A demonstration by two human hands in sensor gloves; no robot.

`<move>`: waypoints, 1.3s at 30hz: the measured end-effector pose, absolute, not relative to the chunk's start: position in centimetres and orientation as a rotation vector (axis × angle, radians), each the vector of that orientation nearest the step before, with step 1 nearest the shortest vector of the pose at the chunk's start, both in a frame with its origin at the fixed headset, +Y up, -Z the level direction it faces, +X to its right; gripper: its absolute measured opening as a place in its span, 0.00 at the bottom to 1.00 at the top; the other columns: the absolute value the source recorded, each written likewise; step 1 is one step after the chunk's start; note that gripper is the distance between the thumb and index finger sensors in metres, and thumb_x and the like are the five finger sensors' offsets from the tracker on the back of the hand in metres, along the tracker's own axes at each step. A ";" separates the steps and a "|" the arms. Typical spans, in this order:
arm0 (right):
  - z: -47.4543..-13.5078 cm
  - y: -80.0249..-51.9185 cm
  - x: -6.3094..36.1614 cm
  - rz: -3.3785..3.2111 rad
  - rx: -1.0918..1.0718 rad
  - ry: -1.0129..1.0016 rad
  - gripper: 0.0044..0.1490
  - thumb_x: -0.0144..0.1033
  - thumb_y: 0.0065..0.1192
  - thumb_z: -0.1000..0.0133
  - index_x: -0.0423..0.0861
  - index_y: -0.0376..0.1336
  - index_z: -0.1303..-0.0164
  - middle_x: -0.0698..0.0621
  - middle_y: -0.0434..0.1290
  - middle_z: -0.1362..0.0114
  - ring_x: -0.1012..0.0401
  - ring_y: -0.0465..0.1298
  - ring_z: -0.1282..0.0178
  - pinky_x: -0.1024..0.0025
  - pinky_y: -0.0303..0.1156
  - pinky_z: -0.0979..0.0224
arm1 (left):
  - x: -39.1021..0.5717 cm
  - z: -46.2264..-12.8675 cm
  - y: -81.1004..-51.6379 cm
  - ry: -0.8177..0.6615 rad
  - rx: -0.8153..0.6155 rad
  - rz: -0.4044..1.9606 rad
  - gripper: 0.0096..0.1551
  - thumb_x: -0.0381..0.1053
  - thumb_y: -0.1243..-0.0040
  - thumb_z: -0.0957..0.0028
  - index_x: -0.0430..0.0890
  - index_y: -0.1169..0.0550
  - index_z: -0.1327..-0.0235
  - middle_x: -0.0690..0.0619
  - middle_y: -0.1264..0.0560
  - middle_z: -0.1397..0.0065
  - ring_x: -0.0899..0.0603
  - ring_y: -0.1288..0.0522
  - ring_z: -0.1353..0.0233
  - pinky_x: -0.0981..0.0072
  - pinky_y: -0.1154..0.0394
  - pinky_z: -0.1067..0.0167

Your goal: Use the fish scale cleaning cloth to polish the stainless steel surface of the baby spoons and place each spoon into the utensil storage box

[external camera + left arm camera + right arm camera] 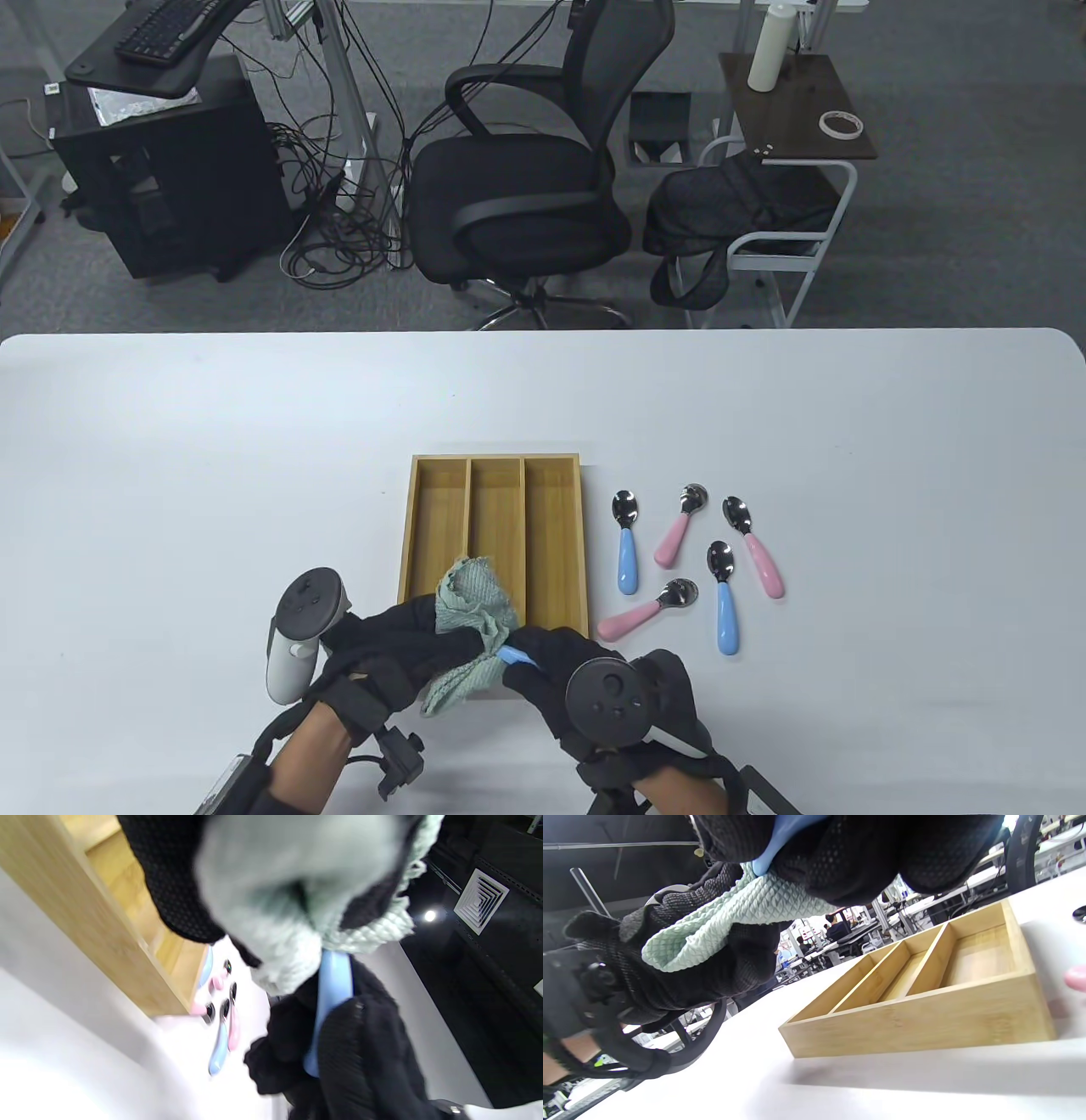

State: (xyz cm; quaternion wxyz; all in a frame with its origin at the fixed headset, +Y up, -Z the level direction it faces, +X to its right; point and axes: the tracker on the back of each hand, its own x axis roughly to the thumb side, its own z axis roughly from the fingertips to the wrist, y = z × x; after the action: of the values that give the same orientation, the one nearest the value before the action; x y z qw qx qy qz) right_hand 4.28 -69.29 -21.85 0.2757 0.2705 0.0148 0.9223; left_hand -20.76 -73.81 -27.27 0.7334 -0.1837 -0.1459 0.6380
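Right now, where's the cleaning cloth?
In the table view, the green cloth sits low and centre, gripped by the left hand over the wooden box's near edge, wrapped round the blue-handled spoon.

Mint scale-textured cloth (471, 613), pink and blue spoons (696, 560)

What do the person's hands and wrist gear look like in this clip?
Both hands, left hand and right hand, wear black mesh-knit gloves. The left tracker is white and grey with a black face; the right tracker is black and round. Black straps and brackets wrap bare forearms.
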 end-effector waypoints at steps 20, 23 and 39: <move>-22.8 -70.3 4.4 2.474 0.688 0.100 0.29 0.49 0.45 0.31 0.44 0.56 0.25 0.49 0.70 0.38 0.58 0.78 0.51 0.52 0.75 0.37 | -20.5 -27.3 -74.0 -0.342 -0.451 1.445 0.28 0.47 0.33 0.38 0.41 0.26 0.27 0.43 0.20 0.33 0.48 0.10 0.41 0.56 0.12 0.42; -22.7 -70.3 4.3 2.478 0.702 0.112 0.29 0.49 0.46 0.31 0.44 0.56 0.26 0.50 0.71 0.39 0.58 0.78 0.51 0.52 0.76 0.37 | -20.6 -27.3 -74.1 -0.328 -0.437 1.401 0.29 0.49 0.28 0.42 0.44 0.25 0.29 0.46 0.19 0.34 0.49 0.10 0.43 0.58 0.12 0.44; -23.0 -70.9 4.4 2.465 0.688 0.163 0.29 0.49 0.45 0.31 0.45 0.57 0.26 0.50 0.71 0.39 0.58 0.78 0.51 0.52 0.76 0.37 | -19.9 -26.3 -72.5 -0.321 -0.199 1.025 0.30 0.62 0.47 0.40 0.41 0.21 0.39 0.49 0.15 0.47 0.55 0.09 0.54 0.60 0.11 0.49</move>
State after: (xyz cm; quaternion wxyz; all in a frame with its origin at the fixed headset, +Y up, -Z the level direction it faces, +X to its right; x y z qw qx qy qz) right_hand 4.36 -70.87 -23.04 0.2846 0.2572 0.0609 0.9215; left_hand -19.95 -72.49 -26.25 0.8544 -0.0945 -0.1528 0.4876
